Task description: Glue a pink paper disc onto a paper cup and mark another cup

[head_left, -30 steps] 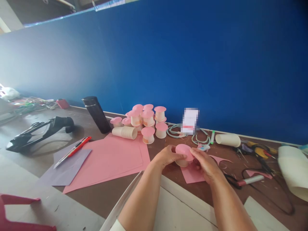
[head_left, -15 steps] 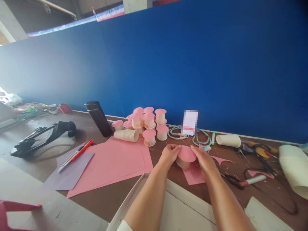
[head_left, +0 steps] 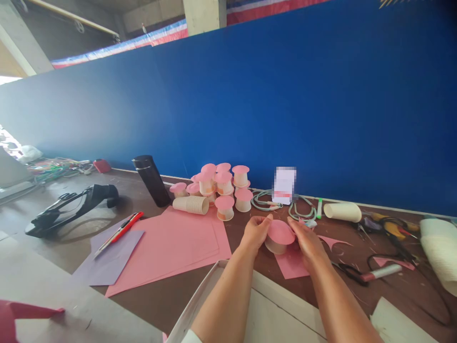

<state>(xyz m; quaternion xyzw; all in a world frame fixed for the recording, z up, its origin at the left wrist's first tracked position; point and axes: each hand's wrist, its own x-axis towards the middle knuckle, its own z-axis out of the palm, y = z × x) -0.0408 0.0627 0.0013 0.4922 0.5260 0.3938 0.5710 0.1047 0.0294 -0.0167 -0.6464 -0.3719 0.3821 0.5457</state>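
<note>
A paper cup (head_left: 275, 247) stands on the brown table with a pink paper disc (head_left: 280, 231) over its top. My left hand (head_left: 257, 232) is closed at the disc's left edge, thumb on the rim. On the opposite side, my right hand (head_left: 306, 238) grips the right edge, its lower fingers out of sight behind the disc and cup. Partly under the cup lies a small pink paper piece (head_left: 291, 263). Farther back on the left, several cups topped with pink discs (head_left: 224, 206) stand grouped, some stacked on others.
A nested row of paper cups (head_left: 191, 205) lies beside pink sheets (head_left: 167, 243). A red utility knife (head_left: 121, 233) rests on purple paper (head_left: 117, 267). A black bottle (head_left: 152, 181) stands behind. Scissors (head_left: 350, 274), a glue-like tube (head_left: 382, 272) and more cups (head_left: 441, 252) lie right.
The camera view has shifted slightly, so everything sits a little lower and farther right. Both hands stay on the disc-topped cup.
</note>
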